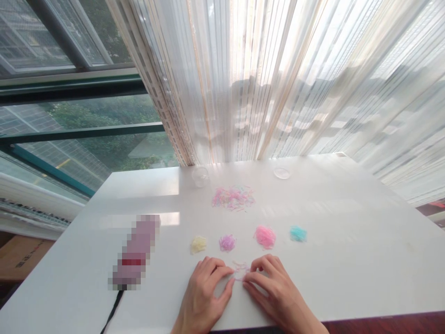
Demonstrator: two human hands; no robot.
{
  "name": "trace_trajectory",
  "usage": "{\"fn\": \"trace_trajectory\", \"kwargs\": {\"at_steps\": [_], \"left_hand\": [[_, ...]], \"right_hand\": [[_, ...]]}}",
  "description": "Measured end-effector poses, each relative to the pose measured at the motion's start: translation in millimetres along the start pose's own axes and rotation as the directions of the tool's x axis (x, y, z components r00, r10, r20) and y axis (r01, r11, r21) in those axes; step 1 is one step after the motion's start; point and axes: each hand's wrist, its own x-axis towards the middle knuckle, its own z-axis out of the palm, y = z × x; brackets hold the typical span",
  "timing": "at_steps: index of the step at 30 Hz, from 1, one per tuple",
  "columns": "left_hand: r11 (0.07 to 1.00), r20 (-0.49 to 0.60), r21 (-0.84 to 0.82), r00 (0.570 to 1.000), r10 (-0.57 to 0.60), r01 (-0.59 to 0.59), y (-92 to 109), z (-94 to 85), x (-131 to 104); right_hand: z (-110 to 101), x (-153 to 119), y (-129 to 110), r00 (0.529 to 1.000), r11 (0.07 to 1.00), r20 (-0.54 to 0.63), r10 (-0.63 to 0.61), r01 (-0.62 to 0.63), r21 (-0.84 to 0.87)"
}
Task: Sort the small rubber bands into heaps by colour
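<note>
My left hand point(210, 290) and my right hand point(273, 285) rest low over the white table, fingertips facing each other. Between them stretches a thin pale purple rubber band point(238, 279), its ends at the pinched thumb and fingers of each hand. A few loose pinkish bands point(239, 265) lie just beyond the fingertips. Sorted by colour, small heaps form a row further out: a yellow pile point(198, 244), a purple pile point(227, 242), a pink pile point(264, 237) and a turquoise pile point(298, 234). Behind them spreads a larger mixed-colour pile point(233, 198).
A clear round tub point(200, 177) stands at the table's back edge, with a clear lid point(281, 173) to its right. On the left lies a blurred-out purplish object point(137, 250) with a black cord point(113, 311). Sheer curtains point(243, 83) hang behind the white table point(347, 260).
</note>
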Motion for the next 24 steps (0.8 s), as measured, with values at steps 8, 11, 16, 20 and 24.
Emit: {"fn": "trace_trajectory", "kwargs": {"at_steps": [8, 11, 16, 20, 24], "left_hand": [[0.999, -0.051, -0.033, 0.998, 0.021, -0.023, 2.0, -3.0, 1.4], [0.994, -0.1, -0.098, 0.995, 0.03, -0.04, 4.1, -3.8, 1.7], [0.968, -0.129, -0.248, 0.992, -0.004, -0.028, 11.5, 1.7, -1.6], [0.93, -0.06, -0.367, 0.998, -0.006, -0.016, 15.2, 7.8, -6.4], [0.91, -0.033, -0.414, 0.999, -0.011, -0.003, 15.1, 9.4, -5.6]], "right_hand": [[-0.5, -0.2, 0.0, 0.999, 0.999, -0.048, -0.012, 0.013, 0.032], [-1.9, -2.4, -0.4, 0.994, 0.995, -0.112, -0.007, 0.018, 0.093], [-1.0, -8.3, -6.0, 0.991, 0.947, -0.13, 0.021, 0.022, 0.32], [2.2, -11.1, -12.0, 0.997, 0.902, -0.001, 0.082, -0.074, 0.426], [5.9, -8.6, -12.5, 0.985, 0.87, 0.062, 0.164, -0.174, 0.462]]}}
